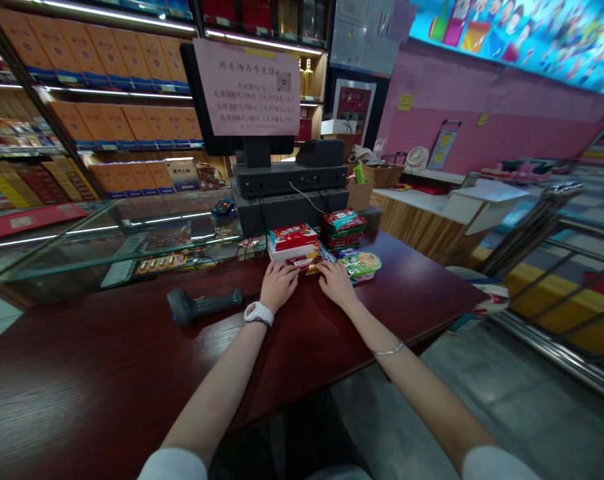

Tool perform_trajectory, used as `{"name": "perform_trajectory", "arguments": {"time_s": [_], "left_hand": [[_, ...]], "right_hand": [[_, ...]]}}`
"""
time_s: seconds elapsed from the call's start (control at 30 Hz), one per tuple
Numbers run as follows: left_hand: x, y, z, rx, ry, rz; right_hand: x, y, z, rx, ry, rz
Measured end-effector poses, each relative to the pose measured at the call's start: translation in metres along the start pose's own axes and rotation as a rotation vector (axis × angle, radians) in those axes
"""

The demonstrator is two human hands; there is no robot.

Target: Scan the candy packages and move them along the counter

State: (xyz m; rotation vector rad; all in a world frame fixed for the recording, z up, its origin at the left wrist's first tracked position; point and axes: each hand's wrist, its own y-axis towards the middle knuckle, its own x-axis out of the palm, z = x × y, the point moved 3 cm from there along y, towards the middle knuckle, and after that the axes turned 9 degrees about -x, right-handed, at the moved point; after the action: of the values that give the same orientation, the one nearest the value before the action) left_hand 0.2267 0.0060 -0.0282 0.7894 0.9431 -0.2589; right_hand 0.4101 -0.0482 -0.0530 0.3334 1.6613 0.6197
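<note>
1. Bench (107, 373): dark red wood grain, running from the lower left to a corner at the right, above a grey floor (482, 400).
2. Left hand (278, 283), wearing a white watch (259, 312): palm down. The fingers are bent with their tips against a flat red packet (303, 262); it cannot be told whether they clasp it.
3. Right hand (336, 281), with a thin bracelet (388, 349) on the wrist: the fingers are spread narrow and flat on the same low packets, holding nothing.
4. The flat red packet lies on the bench between the two hands, just in front of a stack of boxes (295, 241).
5. A pile of red and green packets (343, 229) stands just right of the boxes. A green packet (365, 262) lies beside the right hand.
6. A barcode scanner (202, 307) lies on its side, left of the left hand.
7. Behind: a till screen carrying a paper notice (249, 87), and a glass display case (107, 233) at left.
8. Room: shelves of orange cartons (107, 60), a pink wall (482, 113) and a metal rail (557, 220) at right.
</note>
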Motion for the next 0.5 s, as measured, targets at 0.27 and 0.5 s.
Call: {"name": "perform_trajectory", "arguments": {"time_s": [0.27, 0.5], "left_hand": [[0.0039, 0.0015, -0.0049, 0.008, 0.097, -0.012], [0.0043, 0.0083, -0.0083, -0.002, 0.071, 0.015]], "right_hand": [[0.003, -0.0002, 0.0011, 0.006, 0.016, -0.018], [0.0045, 0.0, 0.0028, -0.005, 0.024, -0.004]]}}
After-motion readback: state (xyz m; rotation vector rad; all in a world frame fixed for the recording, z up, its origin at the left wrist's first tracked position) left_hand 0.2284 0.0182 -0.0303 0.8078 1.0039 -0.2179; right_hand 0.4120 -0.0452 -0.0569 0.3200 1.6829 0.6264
